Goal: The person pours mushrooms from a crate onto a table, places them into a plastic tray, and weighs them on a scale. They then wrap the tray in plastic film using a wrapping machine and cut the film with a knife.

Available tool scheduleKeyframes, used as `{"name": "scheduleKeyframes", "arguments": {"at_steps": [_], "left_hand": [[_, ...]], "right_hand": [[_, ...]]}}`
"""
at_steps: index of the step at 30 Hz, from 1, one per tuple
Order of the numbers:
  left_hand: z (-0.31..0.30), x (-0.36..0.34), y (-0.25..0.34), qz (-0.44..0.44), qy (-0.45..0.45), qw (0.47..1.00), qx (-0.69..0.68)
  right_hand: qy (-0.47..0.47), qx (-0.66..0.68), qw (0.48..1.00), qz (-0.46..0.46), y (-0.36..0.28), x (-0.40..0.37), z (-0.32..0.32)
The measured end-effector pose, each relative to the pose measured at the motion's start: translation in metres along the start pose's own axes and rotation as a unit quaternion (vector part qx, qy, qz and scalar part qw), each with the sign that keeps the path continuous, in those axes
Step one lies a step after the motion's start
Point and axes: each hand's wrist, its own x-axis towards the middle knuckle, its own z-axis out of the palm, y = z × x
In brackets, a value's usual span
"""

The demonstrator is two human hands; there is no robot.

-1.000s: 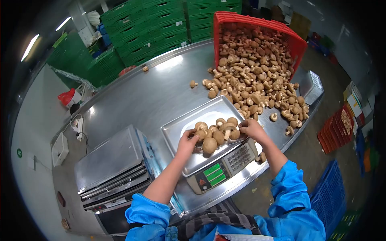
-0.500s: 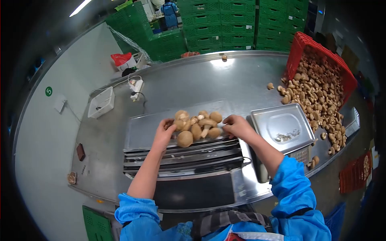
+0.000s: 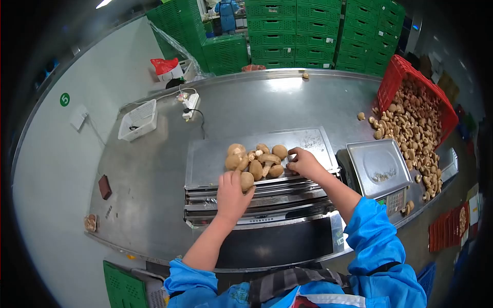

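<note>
A cluster of brown mushrooms (image 3: pixel 256 168) lies on the metal plate of a wrapping machine (image 3: pixel 205 159), caps and pale stems showing. My left hand (image 3: pixel 232 197) is at the cluster's front edge, its fingers and thumb around a round mushroom (image 3: pixel 247 181). On the other side, my right hand (image 3: pixel 306 164) is beside the rightmost mushrooms, index finger and thumb apart with nothing seen between them. Below the plate run the machine's rollers and film (image 3: pixel 267 197), with a dark panel in front.
Right of the machine stands a scale with a metal tray (image 3: pixel 379 163) holding small crumbs. Behind it a tipped red crate (image 3: pixel 385 84) spills a heap of mushrooms (image 3: pixel 411 120). A power strip (image 3: pixel 190 106) and white basket (image 3: pixel 138 121) are at left; green crates (image 3: pixel 292 36) are stacked beyond.
My left hand has moved from the cluster's left side to its front, onto the round mushroom, which has shifted slightly. My right hand stays by the right side. The camera view has turned slightly left.
</note>
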Motion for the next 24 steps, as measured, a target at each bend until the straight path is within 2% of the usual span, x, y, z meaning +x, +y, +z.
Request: {"name": "scheduleKeyframes", "arguments": {"at_steps": [2,6,9,10,12,15,17,18,21,24], "left_hand": [[0.007,-0.001,-0.003,0.023,0.025,0.999,-0.02],[-0.015,0.017,-0.001,0.064,0.142,0.982,-0.105],[-0.008,0.056,-0.015,0.119,0.065,0.99,-0.045],[0.003,0.057,-0.023,0.092,-0.011,0.994,-0.054],[0.01,0.061,-0.023,0.085,-0.021,0.994,-0.061],[0.022,0.073,-0.025,0.043,-0.011,0.993,-0.106],[0.035,0.076,-0.03,-0.009,-0.013,0.984,-0.179],[0.031,0.073,-0.023,-0.028,-0.015,0.989,-0.144],[0.033,0.067,-0.03,-0.04,-0.034,0.985,-0.163],[0.029,0.076,-0.029,-0.049,-0.09,0.982,-0.161]], "right_hand": [[0.026,-0.031,0.999,-0.022,0.008,0.003,0.005],[0.035,-0.063,0.996,-0.044,0.011,0.005,0.006],[-0.01,-0.033,0.999,-0.006,0.001,-0.001,-0.001],[0.03,-0.056,0.997,-0.039,0.002,0.0,-0.002],[0.114,-0.104,0.982,-0.108,0.001,0.007,-0.008],[0.184,-0.013,0.942,-0.279,-0.013,0.015,0.005],[0.089,-0.002,0.962,-0.258,-0.011,0.029,0.029],[0.105,-0.104,0.944,-0.295,-0.009,0.027,0.042],[0.123,-0.095,0.941,-0.302,-0.007,0.018,0.052],[0.092,-0.07,0.954,-0.275,-0.009,0.016,0.047]]}}
